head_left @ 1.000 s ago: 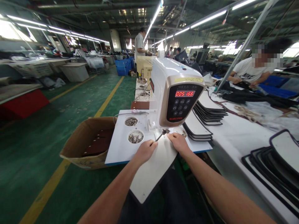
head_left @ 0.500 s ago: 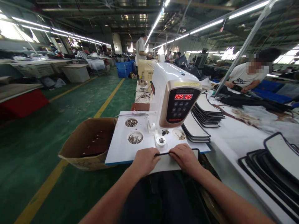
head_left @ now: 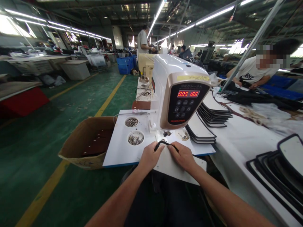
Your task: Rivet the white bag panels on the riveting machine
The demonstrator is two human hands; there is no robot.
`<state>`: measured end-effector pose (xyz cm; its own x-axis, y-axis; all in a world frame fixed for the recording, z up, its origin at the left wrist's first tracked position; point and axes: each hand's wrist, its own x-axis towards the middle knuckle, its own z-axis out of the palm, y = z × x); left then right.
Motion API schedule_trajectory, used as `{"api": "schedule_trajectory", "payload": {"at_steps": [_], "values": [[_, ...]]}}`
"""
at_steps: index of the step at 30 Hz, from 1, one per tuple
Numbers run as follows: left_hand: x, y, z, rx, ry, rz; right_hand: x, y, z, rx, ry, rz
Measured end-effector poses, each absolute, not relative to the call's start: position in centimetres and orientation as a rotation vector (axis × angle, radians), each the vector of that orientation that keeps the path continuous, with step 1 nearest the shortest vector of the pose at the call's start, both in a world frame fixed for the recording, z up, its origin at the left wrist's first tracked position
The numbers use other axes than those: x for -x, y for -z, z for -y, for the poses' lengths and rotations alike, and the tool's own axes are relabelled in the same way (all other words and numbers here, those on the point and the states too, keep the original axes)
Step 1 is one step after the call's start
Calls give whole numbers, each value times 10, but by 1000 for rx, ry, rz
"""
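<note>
Left hand (head_left: 149, 156) and right hand (head_left: 185, 156) both pinch a thin white panel with black trim (head_left: 166, 160), right by the glossy white plastic-looking machine (head_left: 166, 91), probably to steady that edge.

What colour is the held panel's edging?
The edging is black, on the white panel; best seen in the head view.
</note>
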<state>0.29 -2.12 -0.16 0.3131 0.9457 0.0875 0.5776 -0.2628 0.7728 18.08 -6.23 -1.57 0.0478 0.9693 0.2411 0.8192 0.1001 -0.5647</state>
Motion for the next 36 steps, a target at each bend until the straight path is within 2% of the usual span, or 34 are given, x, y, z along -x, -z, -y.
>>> {"api": "schedule_trajectory", "payload": {"at_steps": [10, 20, 31, 33, 36], "values": [[-13, 13, -14, -1983, -745, -1435, -186, 15, 19, 1895, -198, 1715], [-15, 15, -34, -1884, -687, -1402, -188, 14, 11, 1907, -383, 1695], [34, 10, 34, -1651, -847, -1336, -164, 36, 78, 1643, -671, 1124], [35, 5, 42, -1727, -852, -1371, -163, 37, 94, 1605, -595, 1149], [26, -4, 43, -1946, -768, -1306, -166, 25, 102, 1574, -228, 1372]]}}
